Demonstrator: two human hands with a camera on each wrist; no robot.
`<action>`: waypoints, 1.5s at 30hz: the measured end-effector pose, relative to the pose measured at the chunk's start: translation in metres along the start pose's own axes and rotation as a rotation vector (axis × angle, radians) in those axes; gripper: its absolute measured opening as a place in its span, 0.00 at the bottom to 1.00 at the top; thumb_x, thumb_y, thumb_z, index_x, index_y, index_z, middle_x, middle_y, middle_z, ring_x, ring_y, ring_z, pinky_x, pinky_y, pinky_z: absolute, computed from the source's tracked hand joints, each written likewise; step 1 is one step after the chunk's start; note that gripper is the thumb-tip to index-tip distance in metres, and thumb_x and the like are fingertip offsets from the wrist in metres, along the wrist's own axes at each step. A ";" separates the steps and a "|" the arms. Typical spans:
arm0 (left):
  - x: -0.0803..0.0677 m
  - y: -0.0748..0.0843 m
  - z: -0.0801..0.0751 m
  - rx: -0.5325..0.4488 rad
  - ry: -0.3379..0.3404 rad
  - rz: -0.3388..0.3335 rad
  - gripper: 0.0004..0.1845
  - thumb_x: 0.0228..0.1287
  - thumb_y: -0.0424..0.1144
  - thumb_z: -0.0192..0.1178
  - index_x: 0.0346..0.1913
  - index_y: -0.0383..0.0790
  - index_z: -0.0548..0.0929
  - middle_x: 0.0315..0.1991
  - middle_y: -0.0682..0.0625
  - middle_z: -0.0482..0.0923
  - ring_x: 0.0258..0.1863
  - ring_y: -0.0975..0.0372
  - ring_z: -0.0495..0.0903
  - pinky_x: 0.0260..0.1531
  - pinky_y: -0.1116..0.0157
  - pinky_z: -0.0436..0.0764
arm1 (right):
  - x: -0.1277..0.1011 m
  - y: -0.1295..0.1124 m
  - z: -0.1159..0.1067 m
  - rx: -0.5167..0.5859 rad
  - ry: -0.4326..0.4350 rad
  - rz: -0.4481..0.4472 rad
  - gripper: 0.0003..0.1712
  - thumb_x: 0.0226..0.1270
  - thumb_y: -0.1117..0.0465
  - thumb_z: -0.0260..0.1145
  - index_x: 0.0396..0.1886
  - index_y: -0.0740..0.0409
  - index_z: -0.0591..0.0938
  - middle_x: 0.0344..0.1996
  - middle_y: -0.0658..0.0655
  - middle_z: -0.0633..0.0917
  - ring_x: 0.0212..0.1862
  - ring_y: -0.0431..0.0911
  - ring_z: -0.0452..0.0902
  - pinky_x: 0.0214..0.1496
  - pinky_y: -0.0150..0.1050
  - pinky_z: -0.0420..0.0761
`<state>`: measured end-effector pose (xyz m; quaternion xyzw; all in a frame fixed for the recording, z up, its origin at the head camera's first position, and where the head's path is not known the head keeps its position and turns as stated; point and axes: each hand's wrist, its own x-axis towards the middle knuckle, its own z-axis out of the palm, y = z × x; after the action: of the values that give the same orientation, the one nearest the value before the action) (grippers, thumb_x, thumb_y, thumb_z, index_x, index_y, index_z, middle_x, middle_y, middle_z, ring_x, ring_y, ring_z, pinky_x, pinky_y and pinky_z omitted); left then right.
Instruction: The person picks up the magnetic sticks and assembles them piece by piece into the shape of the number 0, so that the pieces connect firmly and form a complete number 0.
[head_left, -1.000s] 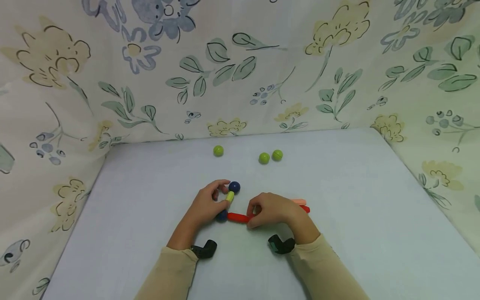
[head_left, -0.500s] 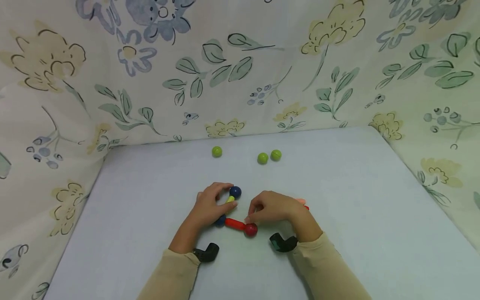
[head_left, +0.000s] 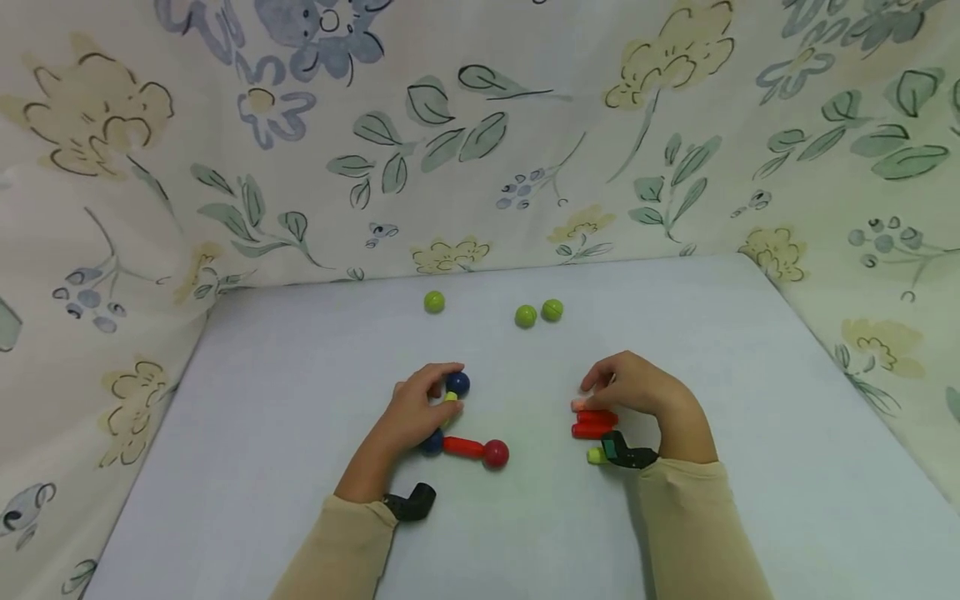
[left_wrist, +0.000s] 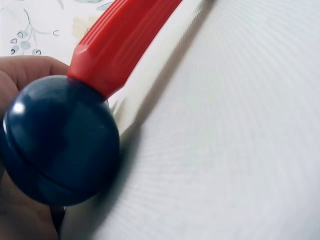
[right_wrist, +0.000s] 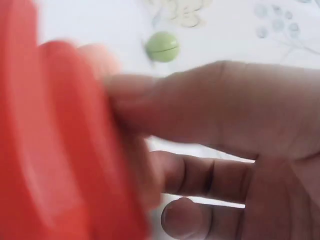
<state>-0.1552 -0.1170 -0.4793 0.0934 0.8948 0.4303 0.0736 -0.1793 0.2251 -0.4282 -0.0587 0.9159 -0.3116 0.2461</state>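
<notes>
My left hand (head_left: 411,412) grips a joined build of toy rods and balls, thumb over its yellow rod (head_left: 451,398). A dark blue ball (head_left: 457,383) caps the far end, and another blue ball (left_wrist: 62,142) sits by the palm, partly hidden in the head view. From it a ridged red rod (head_left: 463,448) runs right to a dark red ball (head_left: 496,454). At the loose rods on the right, my right hand (head_left: 637,385) pinches a peach rod (head_left: 578,405) between thumb and fingers. Two red rods (head_left: 594,423) lie alongside, blurred and large in the right wrist view.
A yellow-green rod (head_left: 596,456) lies partly under the right wrist camera (head_left: 626,452). Toward the back of the white table (head_left: 337,333) are three green balls, one at left (head_left: 434,302) and a pair (head_left: 526,316) nearer the middle. Flowered cloth (head_left: 450,167) hangs behind.
My right hand has left the red rod and dark red ball and moved right to the loose rods, uncovering that joint. My left hand keeps hold of the build, which has turned slightly.
</notes>
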 end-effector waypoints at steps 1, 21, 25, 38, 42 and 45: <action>0.000 0.000 0.000 -0.006 0.008 -0.010 0.26 0.61 0.43 0.67 0.63 0.56 0.77 0.44 0.54 0.77 0.44 0.60 0.71 0.45 0.59 0.63 | 0.001 0.001 0.001 -0.005 -0.003 0.008 0.20 0.53 0.40 0.75 0.37 0.48 0.87 0.31 0.51 0.81 0.42 0.47 0.72 0.39 0.40 0.71; -0.002 -0.002 0.002 -0.001 -0.002 0.057 0.17 0.59 0.47 0.68 0.53 0.59 0.85 0.40 0.61 0.81 0.42 0.64 0.74 0.51 0.57 0.61 | 0.025 -0.084 0.081 -0.082 0.099 -0.189 0.09 0.59 0.53 0.74 0.36 0.50 0.87 0.28 0.48 0.80 0.34 0.44 0.73 0.39 0.38 0.75; -0.003 -0.003 0.002 -0.002 0.001 0.063 0.17 0.59 0.47 0.69 0.52 0.58 0.85 0.40 0.61 0.82 0.43 0.64 0.75 0.51 0.57 0.61 | 0.027 -0.087 0.088 -0.032 0.111 -0.261 0.08 0.62 0.52 0.71 0.35 0.49 0.86 0.28 0.46 0.81 0.34 0.42 0.74 0.38 0.37 0.75; -0.001 -0.005 0.002 -0.008 0.015 0.083 0.17 0.59 0.46 0.69 0.52 0.57 0.85 0.42 0.60 0.82 0.43 0.64 0.76 0.51 0.57 0.61 | 0.030 -0.090 0.092 0.025 0.093 -0.284 0.09 0.64 0.49 0.69 0.36 0.48 0.85 0.26 0.46 0.80 0.32 0.43 0.74 0.35 0.36 0.74; -0.001 -0.006 0.003 -0.014 0.024 0.080 0.16 0.59 0.46 0.69 0.51 0.56 0.85 0.40 0.59 0.81 0.42 0.63 0.75 0.51 0.58 0.63 | 0.030 -0.089 0.093 0.026 0.082 -0.296 0.09 0.63 0.51 0.71 0.38 0.48 0.85 0.26 0.47 0.79 0.32 0.43 0.73 0.34 0.37 0.73; -0.001 -0.005 0.003 -0.033 0.030 0.066 0.16 0.59 0.46 0.69 0.51 0.55 0.85 0.39 0.57 0.80 0.41 0.62 0.74 0.48 0.59 0.67 | 0.030 -0.088 0.094 0.026 0.078 -0.299 0.09 0.62 0.52 0.72 0.40 0.48 0.85 0.26 0.48 0.79 0.32 0.43 0.73 0.34 0.37 0.73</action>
<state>-0.1538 -0.1181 -0.4853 0.1152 0.8850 0.4486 0.0477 -0.1643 0.0958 -0.4519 -0.1791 0.9018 -0.3584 0.1622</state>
